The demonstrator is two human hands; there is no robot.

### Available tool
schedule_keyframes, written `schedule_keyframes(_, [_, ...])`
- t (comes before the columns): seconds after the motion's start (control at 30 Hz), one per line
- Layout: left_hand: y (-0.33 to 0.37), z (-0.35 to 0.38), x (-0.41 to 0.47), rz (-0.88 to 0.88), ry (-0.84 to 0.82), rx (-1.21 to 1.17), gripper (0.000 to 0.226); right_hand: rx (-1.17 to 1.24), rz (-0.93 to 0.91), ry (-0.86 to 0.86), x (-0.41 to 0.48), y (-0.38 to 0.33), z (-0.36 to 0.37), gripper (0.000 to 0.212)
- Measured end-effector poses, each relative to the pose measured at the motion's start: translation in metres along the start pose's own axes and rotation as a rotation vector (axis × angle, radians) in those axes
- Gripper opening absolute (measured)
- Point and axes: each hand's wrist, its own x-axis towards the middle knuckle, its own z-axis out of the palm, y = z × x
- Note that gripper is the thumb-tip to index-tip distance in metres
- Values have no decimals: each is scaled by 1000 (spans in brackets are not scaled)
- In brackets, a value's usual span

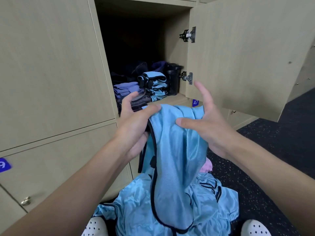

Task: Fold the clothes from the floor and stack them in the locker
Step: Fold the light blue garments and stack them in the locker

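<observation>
In the middle of the frame a light blue garment (177, 150) hangs between both hands. The left hand (134, 121) pinches its black-trimmed edge, thumb on top. The right hand (209, 125) clamps the cloth with its thumb, fingers spread straight. Above, the open locker (175, 53) holds folded stacks (156, 86). More blue clothes (136, 210) lie on the floor at bottom centre.
</observation>
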Motion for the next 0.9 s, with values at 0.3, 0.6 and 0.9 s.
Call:
schedule_keyframes(0.3, [-7,1,-7,3,-47,50,94,-4,105,25,3,-9,-14,100])
schedule_keyframes(0.6, [7,-16,7,-129,88,-27,68,7,191,276,13,1,-38,63])
schedule_keyframes(0.9, [8,-20,8,-60,10,91,73,-56,353,47,4,-7,-36,98])
